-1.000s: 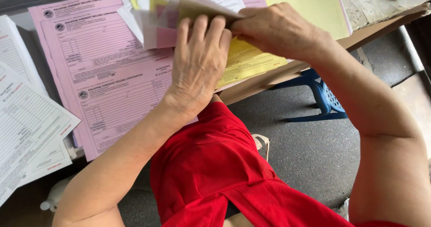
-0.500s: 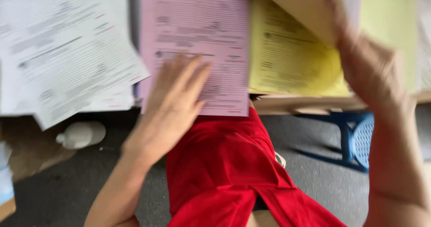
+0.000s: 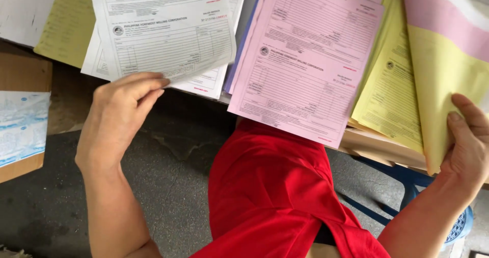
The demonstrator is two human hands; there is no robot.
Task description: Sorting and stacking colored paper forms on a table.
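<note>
My left hand (image 3: pixel 119 115) pinches the lower edge of a white printed form (image 3: pixel 163 33) that lies on top of a white stack at the table's left. My right hand (image 3: pixel 466 146) grips the corner of a lifted bundle of yellow, pink and white sheets (image 3: pixel 448 64) at the far right. Between them lies a stack of pink forms (image 3: pixel 305 59) overhanging the table edge, with a stack of yellow forms (image 3: pixel 395 95) beside it on the right.
A cardboard box (image 3: pixel 23 120) with a blue-and-white package stands at the left. A yellow sheet (image 3: pixel 66 26) lies at the top left. My red clothing (image 3: pixel 275 197) fills the lower middle. A blue plastic stool (image 3: pixel 407 197) sits under the table on grey concrete floor.
My left hand left the pink stack and moved left onto the white form. My right hand went to the far right with the lifted bundle. The view shifted left.
</note>
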